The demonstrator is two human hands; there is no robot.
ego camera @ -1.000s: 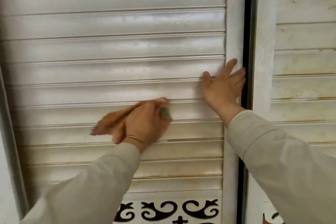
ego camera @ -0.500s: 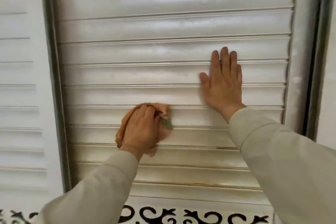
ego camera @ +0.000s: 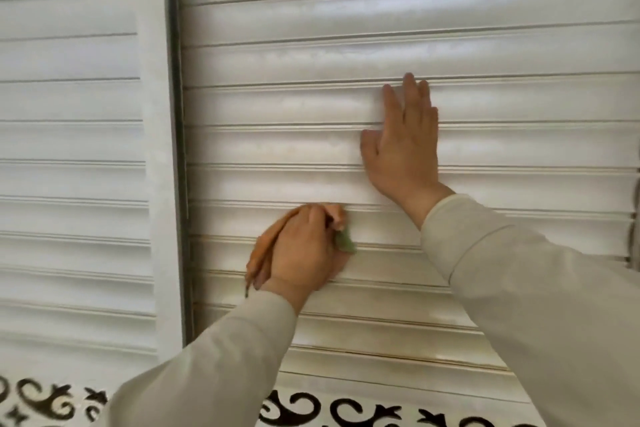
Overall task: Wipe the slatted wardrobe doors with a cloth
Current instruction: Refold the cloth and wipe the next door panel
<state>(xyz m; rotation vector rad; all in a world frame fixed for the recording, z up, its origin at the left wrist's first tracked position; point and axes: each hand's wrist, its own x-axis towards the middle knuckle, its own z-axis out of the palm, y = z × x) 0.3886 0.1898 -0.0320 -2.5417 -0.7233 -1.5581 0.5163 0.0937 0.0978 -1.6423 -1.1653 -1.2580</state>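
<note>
A white slatted wardrobe door (ego camera: 346, 55) fills most of the view. My left hand (ego camera: 304, 250) grips a bunched orange cloth (ego camera: 263, 253) with a green patch and presses it against a lower slat. My right hand (ego camera: 405, 146) lies flat on the slats above and to the right, fingers straight and pointing up. Most of the cloth is hidden under my left hand.
A second slatted door (ego camera: 76, 135) stands to the left, separated by a dark vertical gap (ego camera: 178, 135). Below the slats runs a white panel with black scroll cut-outs (ego camera: 346, 412). Yellowish grime lines show on the lowest slats (ego camera: 381, 322).
The view has swung left, so the left neighbouring door now shows. My left hand with the cloth has moved left along the slat. My right hand left the door's right edge and now lies flat on the slats.
</note>
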